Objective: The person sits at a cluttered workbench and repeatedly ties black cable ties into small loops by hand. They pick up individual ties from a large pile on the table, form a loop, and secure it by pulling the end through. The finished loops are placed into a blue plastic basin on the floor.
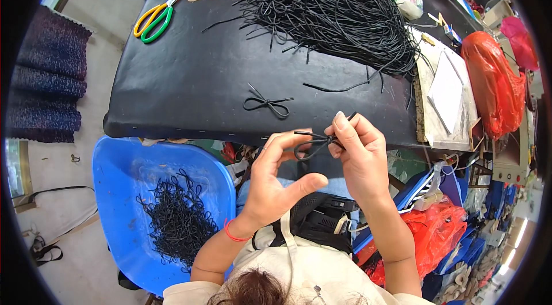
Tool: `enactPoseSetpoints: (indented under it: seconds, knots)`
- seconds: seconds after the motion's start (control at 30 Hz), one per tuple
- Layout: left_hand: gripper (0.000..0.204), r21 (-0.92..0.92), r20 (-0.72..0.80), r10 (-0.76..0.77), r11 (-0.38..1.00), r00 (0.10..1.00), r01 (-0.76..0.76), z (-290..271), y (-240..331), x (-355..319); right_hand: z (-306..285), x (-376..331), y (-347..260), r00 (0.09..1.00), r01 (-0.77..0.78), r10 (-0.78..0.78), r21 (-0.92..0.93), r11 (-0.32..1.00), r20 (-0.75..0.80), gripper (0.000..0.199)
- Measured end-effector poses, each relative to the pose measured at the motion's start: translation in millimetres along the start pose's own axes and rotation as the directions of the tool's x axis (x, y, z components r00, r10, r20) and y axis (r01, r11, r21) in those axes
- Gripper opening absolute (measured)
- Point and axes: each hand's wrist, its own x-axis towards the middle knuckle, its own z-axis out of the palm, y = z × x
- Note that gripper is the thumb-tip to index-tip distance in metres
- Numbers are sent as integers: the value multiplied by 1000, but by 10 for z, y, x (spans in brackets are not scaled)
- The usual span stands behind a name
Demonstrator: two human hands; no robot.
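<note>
Lower left, a blue tub [109, 181] has a heap of looped black cords [178, 221] in it (plenty done, by the look of it). Mid-frame, one tied bow [266, 101] sits on the worktop [178, 86]. Near it, the left hand [270, 181] is loosely spread, thumb well off the fingers; can't tell if they touch the black bow [315, 142] at centre. That one lies roughly sideways, loop leftward, pinched near its knot by the right hand [363, 158]. Upper right, loads of loose cords [339, 17] seem left.
</note>
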Motion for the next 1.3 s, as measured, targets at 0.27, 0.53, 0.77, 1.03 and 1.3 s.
enactPoseSetpoints:
  seconds: [0.27, 0.53, 0.77, 1.03, 1.3]
  knots:
    - [21, -386, -22, -213, 903, 977, 188, 114, 44, 158, 108, -97, 74, 992, 101, -101, -3, 995, -71, 17]
    - [18, -308, 271, -310, 869, 911, 388, -82, 136, 201, 28, -4, -31, 971, -67, 68, -14, 998, 227, 21]
    - [18, -265, 297, -351, 863, 888, 430, -88, 182, 162, -31, 26, 16, 955, -179, 168, 24, 984, 246, 24]
    - [18, -286, 151, -258, 913, 954, 292, -87, -25, 127, 33, 89, -8, 978, -144, 140, 18, 989, 157, 32]
    - [16, -351, 47, -284, 893, 958, 282, -42, 32, 172, -71, -20, 70, 982, 97, -62, -194, 976, 177, 15]
